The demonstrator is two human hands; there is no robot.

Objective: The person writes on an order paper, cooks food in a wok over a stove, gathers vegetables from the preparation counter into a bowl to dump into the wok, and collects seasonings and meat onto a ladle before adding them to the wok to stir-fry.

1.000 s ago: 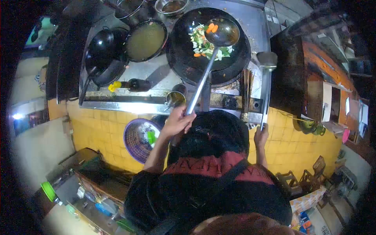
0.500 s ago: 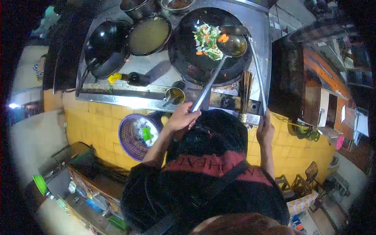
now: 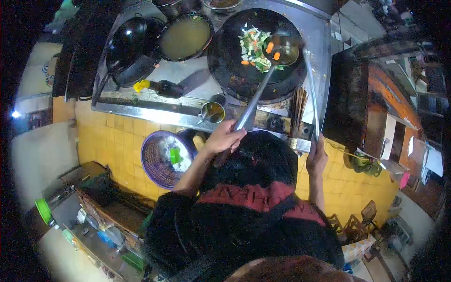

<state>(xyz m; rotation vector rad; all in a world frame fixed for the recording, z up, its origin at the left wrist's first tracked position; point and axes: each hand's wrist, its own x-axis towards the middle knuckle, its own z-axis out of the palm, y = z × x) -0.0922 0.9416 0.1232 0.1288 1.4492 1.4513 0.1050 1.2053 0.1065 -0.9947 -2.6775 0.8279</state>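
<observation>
My left hand [image 3: 226, 138] is wrapped round the metal handle of a long ladle [image 3: 256, 101]. The ladle's round bowl lies over the right part of a large black wok [image 3: 230, 77], with orange carrot pieces [image 3: 269, 47] at it. My right hand [image 3: 317, 157] grips the long thin handle of a wok spatula [image 3: 312, 89], which slants up along the wok's right side. Its blade is blurred and partly hidden near the ladle bowl. Chopped green and white vegetables [image 3: 251, 44] with bits of carrot lie in the wok, left of the ladle.
Left of the wok sit a pan of cloudy liquid [image 3: 185, 37] and a black wok-shaped pan [image 3: 129, 42]. A dark bottle with a yellow cap [image 3: 168, 89] lies nearer, beside a metal cup [image 3: 213, 112]. Thin sticks [image 3: 299, 105] stand at right. A purple basket [image 3: 151, 167] is below the counter.
The ladle bowl has shifted slightly against the vegetables, and the carrot pieces at it have spread apart. The spatula blade has moved right, away from the ladle's top. The whole view has shifted a little.
</observation>
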